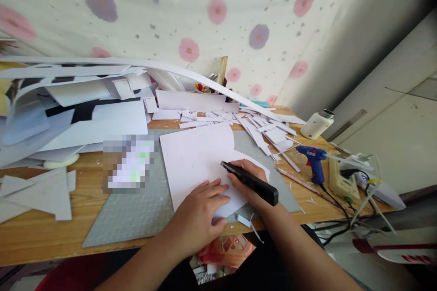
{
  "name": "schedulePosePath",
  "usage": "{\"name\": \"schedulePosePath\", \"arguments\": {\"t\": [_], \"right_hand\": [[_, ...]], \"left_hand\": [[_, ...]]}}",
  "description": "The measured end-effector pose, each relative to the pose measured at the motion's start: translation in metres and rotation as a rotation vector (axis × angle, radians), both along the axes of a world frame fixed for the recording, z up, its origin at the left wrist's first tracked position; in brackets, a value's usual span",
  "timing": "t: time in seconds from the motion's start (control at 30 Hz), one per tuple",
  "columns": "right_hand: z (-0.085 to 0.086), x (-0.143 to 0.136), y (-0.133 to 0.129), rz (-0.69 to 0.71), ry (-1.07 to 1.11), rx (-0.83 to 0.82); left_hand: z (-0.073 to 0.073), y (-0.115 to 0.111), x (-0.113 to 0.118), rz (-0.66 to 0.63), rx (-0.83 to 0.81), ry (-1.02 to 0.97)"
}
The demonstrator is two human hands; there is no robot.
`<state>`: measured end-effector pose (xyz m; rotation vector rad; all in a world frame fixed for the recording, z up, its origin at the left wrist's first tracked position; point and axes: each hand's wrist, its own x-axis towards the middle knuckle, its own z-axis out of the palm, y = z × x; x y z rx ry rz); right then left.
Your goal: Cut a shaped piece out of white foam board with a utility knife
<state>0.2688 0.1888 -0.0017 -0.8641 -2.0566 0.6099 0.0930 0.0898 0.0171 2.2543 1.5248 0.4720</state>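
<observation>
A white sheet of board (191, 163) lies on a grey cutting mat (136, 211), its far right part curved. My left hand (205, 204) rests flat on its near part with fingers spread. In my right hand (251, 177) is a black utility knife (256, 182), its tip against or just above the sheet; I cannot tell which. Beside my right wrist, at the mat's near edge, lies a small white offcut (243, 220) with a thin curled strip.
White scraps (266, 129) litter the table's back. A blue glue gun (316, 163), a pencil (307, 185), a power strip (343, 179) with cables and a white jar (317, 123) stand right. Board pieces (102, 122) pile up left, near a blurred-out flat object (131, 163).
</observation>
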Motion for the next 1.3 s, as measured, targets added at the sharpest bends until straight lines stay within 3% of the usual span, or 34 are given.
{"name": "schedulePosePath", "arguments": {"t": [0.37, 1.3], "right_hand": [[-0.004, 0.002, 0.001, 0.022, 0.002, 0.026], [0.012, 0.020, -0.027, 0.012, -0.041, 0.022]], "left_hand": [[-0.004, 0.003, 0.000, -0.003, 0.045, -0.013], [-0.007, 0.003, -0.002, -0.019, 0.084, 0.030]]}}
